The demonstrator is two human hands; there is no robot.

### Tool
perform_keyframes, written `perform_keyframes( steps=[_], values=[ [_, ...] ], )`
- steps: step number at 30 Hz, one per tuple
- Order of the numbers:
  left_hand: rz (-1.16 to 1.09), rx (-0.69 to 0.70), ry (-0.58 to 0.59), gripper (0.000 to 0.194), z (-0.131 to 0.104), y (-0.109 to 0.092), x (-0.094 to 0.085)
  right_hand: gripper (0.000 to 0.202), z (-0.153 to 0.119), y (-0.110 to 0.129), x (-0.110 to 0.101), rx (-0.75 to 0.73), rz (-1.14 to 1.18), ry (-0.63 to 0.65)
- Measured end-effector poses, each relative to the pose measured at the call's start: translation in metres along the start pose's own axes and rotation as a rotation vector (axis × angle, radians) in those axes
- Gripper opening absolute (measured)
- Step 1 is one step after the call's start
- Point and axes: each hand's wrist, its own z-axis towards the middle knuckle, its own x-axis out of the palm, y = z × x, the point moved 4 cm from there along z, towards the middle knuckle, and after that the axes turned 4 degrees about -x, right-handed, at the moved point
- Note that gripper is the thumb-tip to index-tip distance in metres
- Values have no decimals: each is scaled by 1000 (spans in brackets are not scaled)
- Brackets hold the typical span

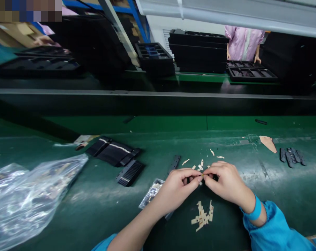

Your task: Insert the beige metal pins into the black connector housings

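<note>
Fingertips of my left hand (177, 186) and my right hand (224, 181) meet in a pinch over the green bench. Between them is a tiny piece, mostly hidden, too small to name. Small cream-coloured flat pieces (200, 166) lie scattered just beyond my fingers. A heap of similar cream pieces (203, 217) sits nearer to me, below my hands. Partly behind my left hand lies a dark strip with holes (175, 163). A small clear bag (152, 192) with little parts in it rests beside my left forearm.
Bundled black strips (112, 151) and a dark ribbed stack (130, 173) lie left. A large clear plastic bag (35, 198) covers the far left. Several dark parts (292, 157) and a tan scrap (268, 144) lie right. Beyond the rail (158, 93), a person in pink (244, 43) handles black trays (252, 74).
</note>
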Motion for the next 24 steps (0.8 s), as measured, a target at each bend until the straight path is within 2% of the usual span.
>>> perform_keyframes(
  steps=[6,13,19,21,24],
  values=[
    [98,96,-11,21,-2,-4,-1,20,0,2,-3,-10,53,20],
    [181,219,-19,22,-9,-8,5,21,1,1,2,47,56,-22],
    [185,203,-76,21,-8,-8,-1,23,1,-14,-3,120,174,-109],
    [181,186,-101,19,-7,-8,-4,22,2,-14,-6,116,196,-137],
    [174,192,-103,18,-7,-8,-3,19,2,-7,-5,87,155,-115]
  ],
)
